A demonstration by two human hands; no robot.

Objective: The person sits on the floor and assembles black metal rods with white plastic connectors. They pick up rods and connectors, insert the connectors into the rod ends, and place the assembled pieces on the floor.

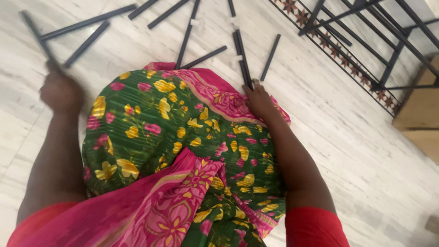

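My left hand (61, 91) is closed in a fist around a thin black metal rod (39, 39), raised and blurred at the left. My right hand (258, 100) rests fingers pressed together on the near end of a paired black rod (241, 52) lying on the pale, glossy marble floor (356, 137). More straight black rods (187, 32) fan out ahead. A green floral cloth (183, 137) covers my lap between both arms. A black metal frame (384, 41) stands at right.
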